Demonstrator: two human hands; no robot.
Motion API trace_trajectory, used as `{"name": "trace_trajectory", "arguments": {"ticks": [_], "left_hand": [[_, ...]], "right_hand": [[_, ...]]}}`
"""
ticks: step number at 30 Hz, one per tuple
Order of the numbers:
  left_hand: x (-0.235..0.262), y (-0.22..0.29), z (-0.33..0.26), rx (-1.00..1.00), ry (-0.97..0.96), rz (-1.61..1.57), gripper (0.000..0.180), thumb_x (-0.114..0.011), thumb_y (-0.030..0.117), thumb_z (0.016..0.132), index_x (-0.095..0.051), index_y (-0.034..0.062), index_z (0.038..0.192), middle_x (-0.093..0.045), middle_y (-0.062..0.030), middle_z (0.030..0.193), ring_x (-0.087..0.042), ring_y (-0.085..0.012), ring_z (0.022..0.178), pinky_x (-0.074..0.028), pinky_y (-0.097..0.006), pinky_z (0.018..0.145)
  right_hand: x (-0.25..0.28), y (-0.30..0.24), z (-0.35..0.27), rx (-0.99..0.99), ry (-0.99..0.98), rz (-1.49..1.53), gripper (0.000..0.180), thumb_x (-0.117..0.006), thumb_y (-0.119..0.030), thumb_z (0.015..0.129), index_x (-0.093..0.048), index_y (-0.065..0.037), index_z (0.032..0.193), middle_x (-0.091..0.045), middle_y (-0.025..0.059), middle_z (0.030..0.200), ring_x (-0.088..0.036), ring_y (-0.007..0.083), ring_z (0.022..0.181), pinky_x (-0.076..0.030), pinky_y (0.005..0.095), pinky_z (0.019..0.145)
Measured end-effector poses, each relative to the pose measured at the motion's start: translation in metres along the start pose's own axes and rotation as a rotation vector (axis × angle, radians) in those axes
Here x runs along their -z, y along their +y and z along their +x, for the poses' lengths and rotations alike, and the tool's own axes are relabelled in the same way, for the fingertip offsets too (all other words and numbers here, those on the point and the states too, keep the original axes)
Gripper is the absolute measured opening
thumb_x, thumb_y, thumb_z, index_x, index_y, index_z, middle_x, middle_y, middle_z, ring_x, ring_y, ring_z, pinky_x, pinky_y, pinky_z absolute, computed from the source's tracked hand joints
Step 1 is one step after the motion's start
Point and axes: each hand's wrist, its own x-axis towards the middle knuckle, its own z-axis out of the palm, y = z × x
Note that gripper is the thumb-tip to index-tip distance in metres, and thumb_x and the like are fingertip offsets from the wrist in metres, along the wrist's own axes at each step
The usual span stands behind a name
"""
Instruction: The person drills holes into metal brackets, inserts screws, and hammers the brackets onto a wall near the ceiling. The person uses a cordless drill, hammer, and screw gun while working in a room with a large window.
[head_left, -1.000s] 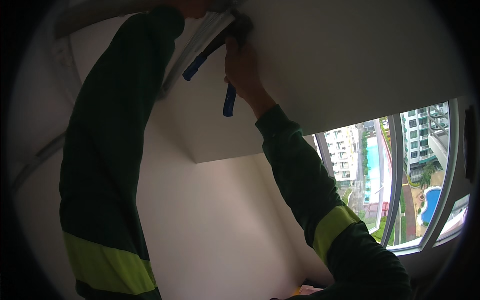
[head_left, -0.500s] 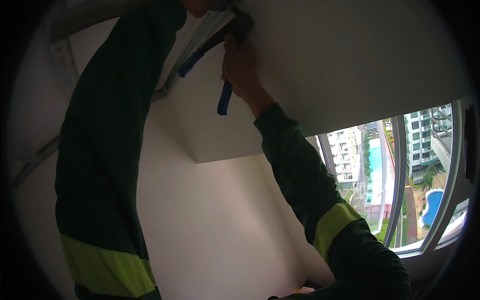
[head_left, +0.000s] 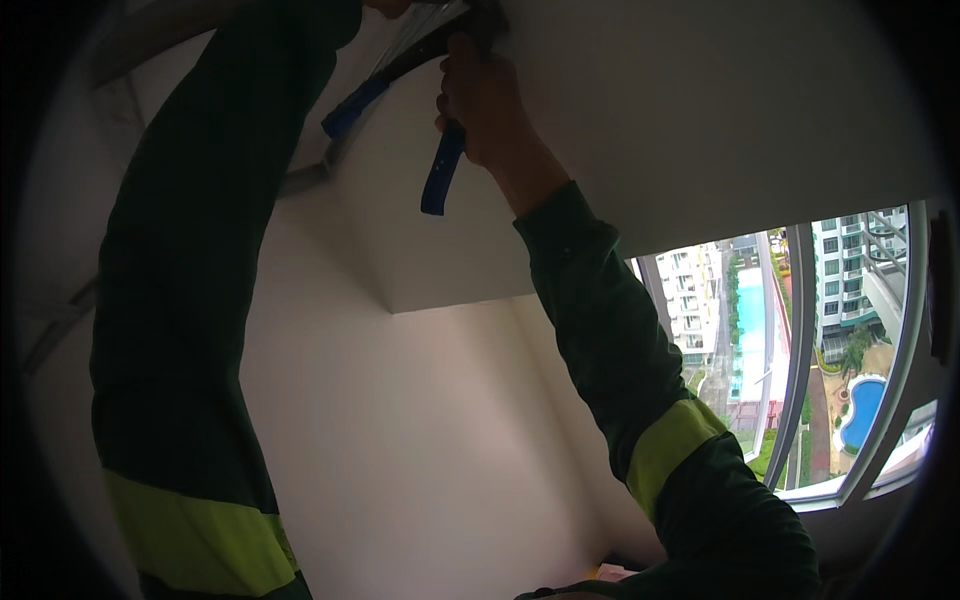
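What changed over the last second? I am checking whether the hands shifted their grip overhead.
Little changed. The right hand sits slightly higher and more to the left in the picture, still closed on the blue-handled tool at the ceiling. The left hand stays at the top edge, mostly cut off. The window and white wall look the same.

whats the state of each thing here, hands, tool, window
right hand: raised overhead, shut on the blue-handled tool
blue-handled tool: held up at the ceiling, one handle hanging free
left hand: raised, mostly cut off by the frame, grip unclear
window: daylight outside; open or closed unclear
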Motion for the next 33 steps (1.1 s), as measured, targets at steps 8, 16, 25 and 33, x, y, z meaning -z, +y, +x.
{"name": "trace_trajectory", "arguments": {"ticks": [8,16,25,33], "left_hand": [[-0.014,-0.012,0.004,-0.122,0.078,-0.039,0.047,-0.085,0.018,0.062,-0.075,0.0044,0.106,-0.076,-0.0215,0.1,-0.073,-0.0448,0.096,-0.058,-0.054,0.085],[-0.037,-0.013,-0.005,0.09,-0.053,0.006,0.039,-0.085,0.022,0.072,-0.077,0.0035,0.106,-0.079,-0.0199,0.098,-0.077,-0.0394,0.094,-0.06,-0.052,0.083],[-0.047,0.03,-0.089,0.531,0.263,-0.33,0.056,-0.079,0.02,0.081,-0.062,-0.0008,0.13,-0.078,-0.0229,0.104,-0.076,-0.0427,0.1,-0.06,-0.053,0.089],[-0.006,0.175,-0.293,0.921,0.172,-1.036,0.046,-0.079,0.031,0.096,-0.062,0.0102,0.134,-0.072,-0.011,0.094,-0.074,-0.0231,0.078,-0.061,-0.039,0.069]], "right_hand": [[0.016,-0.02,-0.008,-0.238,0.009,0.139,0.035,-0.049,-0.025,0.111,-0.06,0.007,0.119,-0.066,0.0213,0.088,-0.073,0.0363,0.083,-0.062,0.0439,0.07],[-0.012,-0.001,-0.004,0.007,0.208,0.17,0.037,-0.054,-0.032,0.111,-0.057,0.003,0.1,-0.053,0.0052,0.072,-0.057,0.0173,0.054,-0.054,0.0373,0.051],[0.013,0.0,-0.043,-0.228,0.134,0.337,0.037,-0.058,-0.038,0.11,-0.059,-0.002,0.105,-0.046,-0.0022,0.065,-0.044,0.0093,0.049,-0.046,0.0308,0.05],[0.059,0.014,-0.161,-0.287,-0.034,0.433,0.04,-0.05,-0.04,0.116,-0.059,-0.002,0.118,-0.038,-0.0044,0.065,-0.037,0.0084,0.049,-0.038,0.0288,0.049]]}}
